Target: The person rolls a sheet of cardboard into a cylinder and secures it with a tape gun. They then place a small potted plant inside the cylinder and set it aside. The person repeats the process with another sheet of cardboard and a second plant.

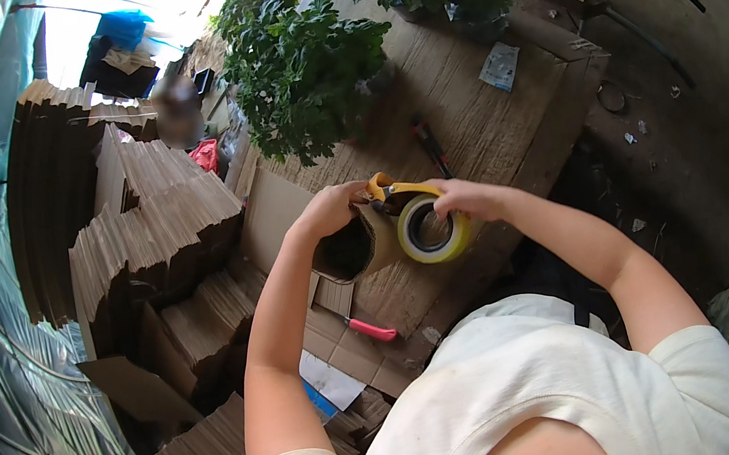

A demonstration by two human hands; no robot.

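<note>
Hands (337, 207) on yellow tape dispenser (417, 218)

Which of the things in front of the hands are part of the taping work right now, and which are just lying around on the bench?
In use:
- left hand gripping the small brown cardboard box
- right hand on the orange tape dispenser with its yellow roll

Lying about:
- pink-handled utility knife
- leafy green potted plants
- stacks of flat cardboard
- dark pen
- small white packet

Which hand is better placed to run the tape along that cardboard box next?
Probably the right hand: it already grips the tape dispenser against the cardboard box, while the left hand steadies the box's top edge.
</note>
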